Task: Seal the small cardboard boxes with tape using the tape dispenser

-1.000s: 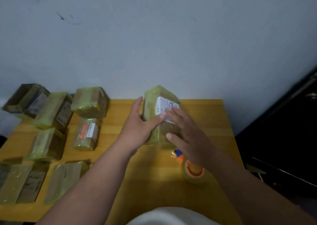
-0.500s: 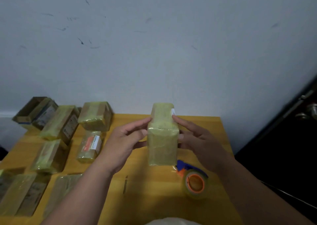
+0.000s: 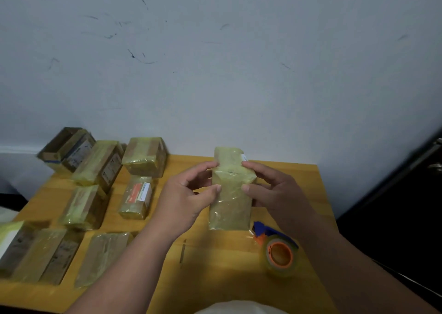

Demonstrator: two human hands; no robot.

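Observation:
A small cardboard box point(image 3: 230, 201) wrapped in yellowish clear tape stands on end above the middle of the wooden table point(image 3: 215, 277). My left hand point(image 3: 185, 198) grips its left side with thumb and fingers. My right hand point(image 3: 275, 191) grips its right side the same way. A white label shows at the box's upper right corner. The tape dispenser point(image 3: 278, 254), blue and orange with a roll of clear tape, lies on the table below my right wrist, not touched by either hand.
Several taped boxes lie in rows on the table's left half, such as one with an orange label point(image 3: 137, 197) and one at the back point(image 3: 146, 157). A grey wall rises behind. Dark furniture point(image 3: 406, 206) stands to the right of the table.
The box was turned from lying under my palms to standing on end between both hands, and pulled slightly nearer. The camera tilted up a little.

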